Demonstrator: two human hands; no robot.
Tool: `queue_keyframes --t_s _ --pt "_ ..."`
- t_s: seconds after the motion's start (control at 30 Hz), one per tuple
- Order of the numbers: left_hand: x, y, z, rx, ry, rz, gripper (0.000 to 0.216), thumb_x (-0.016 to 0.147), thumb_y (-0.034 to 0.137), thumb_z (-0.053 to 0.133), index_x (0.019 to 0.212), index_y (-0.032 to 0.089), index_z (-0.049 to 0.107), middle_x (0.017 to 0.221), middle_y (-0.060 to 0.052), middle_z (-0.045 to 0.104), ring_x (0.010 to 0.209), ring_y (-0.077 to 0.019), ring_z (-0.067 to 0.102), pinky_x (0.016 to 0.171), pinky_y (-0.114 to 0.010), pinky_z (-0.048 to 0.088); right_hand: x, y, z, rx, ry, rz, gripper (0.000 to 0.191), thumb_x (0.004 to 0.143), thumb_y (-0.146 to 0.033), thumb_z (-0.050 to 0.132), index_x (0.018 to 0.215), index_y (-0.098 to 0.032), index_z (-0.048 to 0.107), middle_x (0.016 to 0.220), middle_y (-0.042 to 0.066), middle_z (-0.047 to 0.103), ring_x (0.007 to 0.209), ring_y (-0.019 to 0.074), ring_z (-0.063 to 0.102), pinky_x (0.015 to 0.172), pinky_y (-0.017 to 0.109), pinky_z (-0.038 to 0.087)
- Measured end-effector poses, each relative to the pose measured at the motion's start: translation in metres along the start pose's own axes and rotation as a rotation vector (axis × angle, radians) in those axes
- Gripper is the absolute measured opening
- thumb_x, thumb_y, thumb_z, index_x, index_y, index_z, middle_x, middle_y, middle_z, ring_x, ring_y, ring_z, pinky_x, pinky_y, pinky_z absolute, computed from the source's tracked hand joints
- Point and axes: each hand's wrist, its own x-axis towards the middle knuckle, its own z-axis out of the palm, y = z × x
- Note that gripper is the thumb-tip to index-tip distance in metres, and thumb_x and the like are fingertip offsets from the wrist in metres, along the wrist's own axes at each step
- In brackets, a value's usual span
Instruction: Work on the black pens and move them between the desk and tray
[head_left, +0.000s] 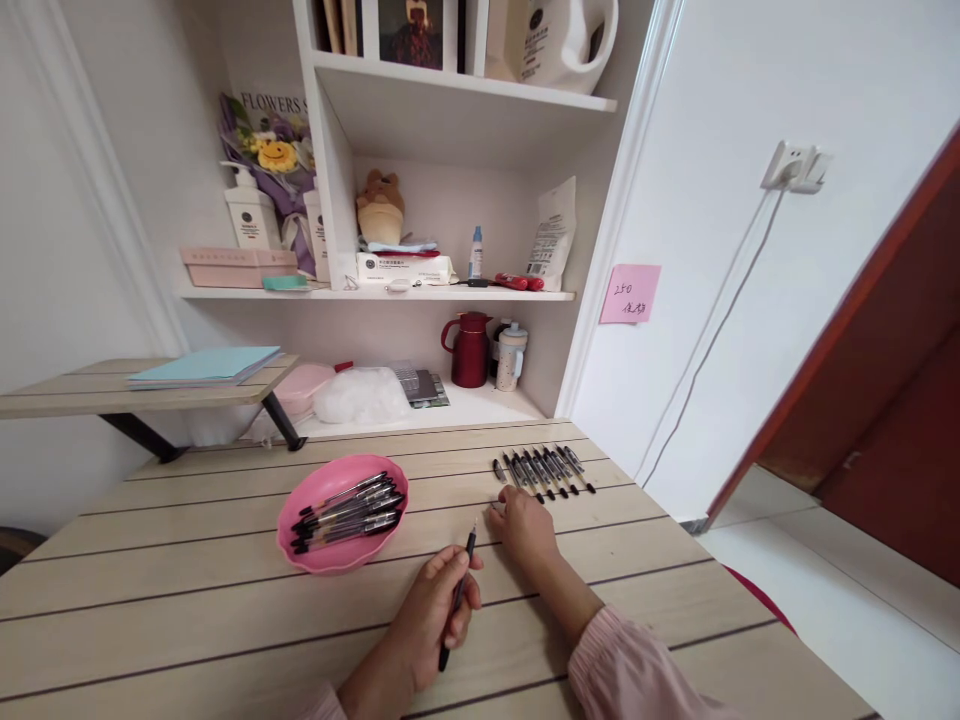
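Observation:
My left hand (442, 600) grips an uncapped black pen (459, 598), its tip pointing up and away from me. To its right, my right hand (525, 525) rests low over the table, fingers pinched together just in front of a row of pens (544, 468). Whatever those fingers hold is too small and hidden to make out. Several black-and-clear pens lie side by side in that row, with a small black piece (499, 469) at its left end. A pink bowl (341, 560) left of my hands contains several capped pens (349, 515).
The slatted wooden table (225, 620) meets a white shelf unit (450, 90) at the back. A small raised stand (67, 398) carries blue paper (202, 366) at the left. A red jug (470, 350) and a light cup (511, 358) stand on the lowest shelf.

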Motion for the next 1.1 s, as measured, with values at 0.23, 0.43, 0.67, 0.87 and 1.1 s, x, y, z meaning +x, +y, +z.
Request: queue_keyframes --t_s 0.23,0.43,0.67,0.87,1.1 --pt "0.0 0.0 0.0 -0.001 0.006 0.0 0.036 0.07 0.048 0.056 0.087 0.017 0.051 0.053 0.006 0.054 0.028 -0.0001 0.028 0.031 -0.016 0.012 0.012 -0.002 0.006 -0.046 -0.03 -0.028 0.018 0.081 -0.018 0.044 0.083 -0.016 0.061 0.089 0.01 0.063 0.08 0.0172 0.06 0.066 0.025 0.036" --pt "0.0 0.0 0.0 0.013 -0.002 0.007 0.035 0.071 0.048 0.055 0.087 0.017 0.051 0.053 0.006 0.053 0.027 -0.0001 0.027 0.032 -0.017 0.011 0.026 0.021 -0.004 -0.058 0.006 0.068 0.018 0.081 -0.025 0.047 0.081 -0.018 0.064 0.088 0.009 0.066 0.081 0.018 0.06 0.064 0.025 0.035" --pt "0.001 -0.002 -0.001 0.011 -0.024 0.018 0.033 0.076 0.047 0.049 0.088 0.017 0.05 0.055 0.005 0.053 0.027 -0.0001 0.026 0.032 -0.017 0.011 0.037 0.019 0.0 -0.096 0.017 0.048 0.018 0.081 -0.027 0.047 0.084 -0.018 0.063 0.09 0.008 0.065 0.081 0.0175 0.06 0.064 0.025 0.035" --pt "0.001 -0.002 -0.001 0.031 -0.016 0.019 0.031 0.076 0.046 0.049 0.088 0.017 0.05 0.055 0.006 0.052 0.027 -0.0001 0.026 0.032 -0.017 0.011 0.042 0.016 0.004 -0.115 0.029 0.027 0.02 0.082 -0.027 0.046 0.089 -0.017 0.061 0.091 0.01 0.065 0.084 0.0182 0.06 0.066 0.026 0.035" --pt "0.001 -0.002 -0.001 0.034 -0.014 0.016 0.03 0.078 0.045 0.047 0.088 0.017 0.049 0.055 0.005 0.053 0.028 0.0 0.026 0.031 -0.017 0.011 0.041 0.02 0.003 -0.133 0.01 0.051 0.02 0.081 -0.032 0.048 0.088 -0.017 0.06 0.092 0.009 0.064 0.084 0.019 0.06 0.066 0.027 0.037"
